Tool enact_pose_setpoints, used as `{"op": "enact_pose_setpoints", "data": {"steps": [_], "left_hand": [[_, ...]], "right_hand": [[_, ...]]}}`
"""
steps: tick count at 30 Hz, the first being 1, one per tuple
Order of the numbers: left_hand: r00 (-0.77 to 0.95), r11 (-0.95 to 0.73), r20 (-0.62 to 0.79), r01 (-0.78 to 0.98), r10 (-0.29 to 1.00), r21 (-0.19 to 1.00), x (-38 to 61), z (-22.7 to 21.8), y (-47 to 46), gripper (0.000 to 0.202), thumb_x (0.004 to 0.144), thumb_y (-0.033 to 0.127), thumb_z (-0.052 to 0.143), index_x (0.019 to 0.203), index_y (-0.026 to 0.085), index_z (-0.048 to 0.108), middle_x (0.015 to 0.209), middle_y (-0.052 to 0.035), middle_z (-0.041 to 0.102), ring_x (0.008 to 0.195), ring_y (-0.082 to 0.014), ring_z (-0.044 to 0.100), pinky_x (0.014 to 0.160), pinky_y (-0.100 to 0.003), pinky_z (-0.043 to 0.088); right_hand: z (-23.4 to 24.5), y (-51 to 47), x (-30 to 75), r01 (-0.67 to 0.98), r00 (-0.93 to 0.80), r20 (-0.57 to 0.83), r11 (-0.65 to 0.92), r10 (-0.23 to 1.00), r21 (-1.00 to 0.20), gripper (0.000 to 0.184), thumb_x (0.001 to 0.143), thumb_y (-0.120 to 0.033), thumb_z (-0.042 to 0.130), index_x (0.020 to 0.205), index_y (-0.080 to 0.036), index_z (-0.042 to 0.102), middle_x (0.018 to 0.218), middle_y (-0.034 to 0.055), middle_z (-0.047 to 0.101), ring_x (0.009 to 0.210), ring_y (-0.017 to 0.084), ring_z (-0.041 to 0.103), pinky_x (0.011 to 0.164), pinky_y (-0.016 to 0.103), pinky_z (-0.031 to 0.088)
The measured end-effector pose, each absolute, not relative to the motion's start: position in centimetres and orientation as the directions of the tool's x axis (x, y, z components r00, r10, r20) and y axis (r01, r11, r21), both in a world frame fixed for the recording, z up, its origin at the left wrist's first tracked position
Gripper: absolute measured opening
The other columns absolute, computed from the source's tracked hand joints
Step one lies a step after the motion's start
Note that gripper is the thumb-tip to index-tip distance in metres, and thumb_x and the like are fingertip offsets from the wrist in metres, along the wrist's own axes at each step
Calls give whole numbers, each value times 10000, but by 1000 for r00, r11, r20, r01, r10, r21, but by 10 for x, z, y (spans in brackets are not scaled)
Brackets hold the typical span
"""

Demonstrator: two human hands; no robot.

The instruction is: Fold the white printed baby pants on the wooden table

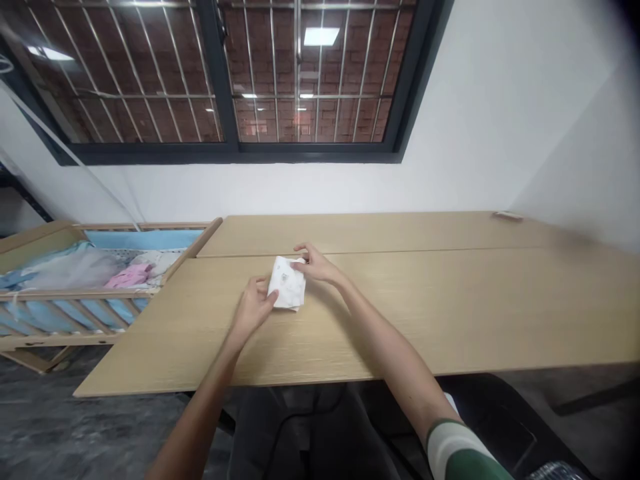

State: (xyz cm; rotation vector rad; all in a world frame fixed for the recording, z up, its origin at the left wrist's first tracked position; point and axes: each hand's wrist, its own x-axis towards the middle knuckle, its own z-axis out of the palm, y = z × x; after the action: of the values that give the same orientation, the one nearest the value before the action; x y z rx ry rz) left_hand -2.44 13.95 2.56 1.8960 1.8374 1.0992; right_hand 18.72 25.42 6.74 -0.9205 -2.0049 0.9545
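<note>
Between my two hands is a small folded white cloth [289, 285] with a faint printed figure on it, held just over the wooden table. My left hand [254, 307] grips its left edge, thumb on the front and fingers behind. At the upper right corner, my right hand [319, 265] pinches the cloth between thumb and fingers. Several layers show at the cloth's lower edge. Whether its bottom touches the tabletop, I cannot tell.
The light wooden table [450, 307] spans the view, with a seam along its length. A wooden crib [95, 293] with blue lining and a pink cloth [129, 275] stands left. A small flat object [507, 216] lies at the back right. Behind is a barred window [310, 80].
</note>
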Motion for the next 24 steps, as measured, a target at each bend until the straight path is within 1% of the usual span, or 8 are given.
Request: {"op": "enact_pose_setpoints", "data": {"steps": [3, 7, 10, 13, 16, 18, 21, 24], "left_hand": [[-133, -56, 232, 749, 964, 660, -13, 16, 133, 406, 925, 334, 589, 1262, 129, 490, 921, -95, 740, 814, -214, 718, 733, -294, 535], [-155, 15, 204, 829, 967, 559, 1, 19, 129, 275, 943, 317, 543, 1149, 140, 584, 1014, -169, 720, 974, -308, 694, 850, -397, 512], [-177, 47, 229, 876, 957, 481, 13, 29, 117, 320, 959, 339, 505, 1165, 113, 599, 1167, -236, 658, 1139, -374, 617, 966, -486, 461], [-113, -17, 311, 922, 944, 387, 34, 30, 97, 451, 982, 401, 458, 1305, 100, 554, 1360, -251, 555, 1262, -390, 530, 1048, -516, 413], [-3, -118, 366, 945, 931, 305, 62, 21, 78, 642, 974, 497, 452, 1462, 80, 443, 1528, -252, 413, 1399, -420, 398, 1122, -534, 360], [16, -125, 331, 942, 944, 310, 76, 12, 72, 684, 967, 523, 452, 1465, 55, 461, 1527, -262, 421, 1445, -449, 324, 1172, -566, 290], [17, -126, 309, 933, 951, 338, 84, 2, 71, 640, 976, 519, 431, 1455, 103, 514, 1497, -230, 484, 1475, -461, 264, 1200, -626, 199], [10, -132, 354, 937, 935, 322, 83, -1, 71, 658, 972, 514, 446, 1504, 127, 457, 1528, -202, 458, 1508, -444, 187, 1204, -643, 177]], "right_hand": [[63, 264, 180, 432, -481, 157, 389, 863, -814, 494, 755, -340, 813, 1152, -180, 566, 870, 21, 654, 725, 150, 602, 622, 235, 463], [47, 276, 172, 531, -426, 49, 293, 903, -795, 464, 697, -301, 878, 1062, -168, 625, 932, 64, 705, 756, 173, 648, 659, 252, 506], [42, 277, 170, 540, -444, 49, 310, 895, -783, 456, 776, -311, 827, 1152, -151, 626, 1059, 116, 717, 867, 203, 689, 747, 287, 547], [49, 264, 167, 532, -475, 155, 423, 866, -734, 556, 872, -358, 737, 1351, -141, 559, 1328, 189, 629, 1154, 262, 649, 977, 381, 517], [61, 235, 159, 486, -615, 240, 601, 751, -634, 606, 980, -484, 562, 1494, -178, 464, 1555, 163, 440, 1439, 291, 419, 1178, 459, 339], [66, 210, 153, 400, -765, 217, 711, 607, -578, 596, 1023, -527, 446, 1527, -208, 436, 1612, 108, 366, 1508, 271, 299, 1232, 464, 238], [61, 182, 150, 255, -911, 141, 797, 388, -548, 554, 1037, -526, 414, 1514, -249, 470, 1619, 46, 360, 1523, 228, 267, 1253, 415, 185], [48, 176, 153, 219, -940, 99, 799, 327, -560, 511, 1037, -507, 431, 1473, -259, 531, 1589, 38, 414, 1500, 211, 323, 1236, 380, 229]]}}
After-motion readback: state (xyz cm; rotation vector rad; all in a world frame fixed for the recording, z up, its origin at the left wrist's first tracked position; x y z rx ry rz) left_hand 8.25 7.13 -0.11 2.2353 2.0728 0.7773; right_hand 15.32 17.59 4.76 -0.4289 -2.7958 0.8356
